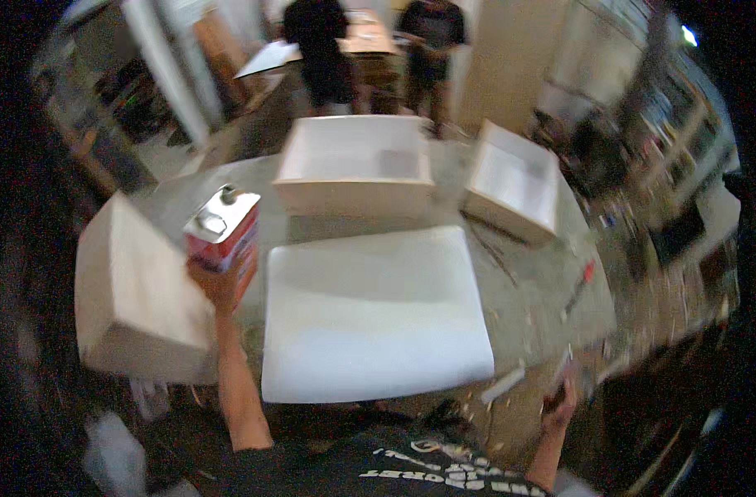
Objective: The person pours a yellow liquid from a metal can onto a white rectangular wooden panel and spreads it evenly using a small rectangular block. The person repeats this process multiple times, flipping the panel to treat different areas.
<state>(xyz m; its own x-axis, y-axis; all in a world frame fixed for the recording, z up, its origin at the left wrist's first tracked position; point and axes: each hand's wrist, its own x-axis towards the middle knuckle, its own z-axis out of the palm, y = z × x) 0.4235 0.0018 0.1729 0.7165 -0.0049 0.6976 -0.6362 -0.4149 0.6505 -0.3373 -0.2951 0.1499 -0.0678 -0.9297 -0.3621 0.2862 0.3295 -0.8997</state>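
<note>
My left hand (220,282) grips a rectangular metal can (224,224) with red sides and a silver top, beside a pale wooden box (137,290) on the left of the table. A white sheet (374,315) lies flat in the middle. At the lower right, my right hand (560,398) is closed around a blurred object at the table's near edge, too unclear to name. A small pale strip (502,383) lies just left of it.
Two open wooden boxes (353,195) (514,182) stand at the back of the table (527,290). A red-handled tool (577,290) lies on the right. Beyond, two people in dark clothes (316,50) (427,50) stand by another table (369,33).
</note>
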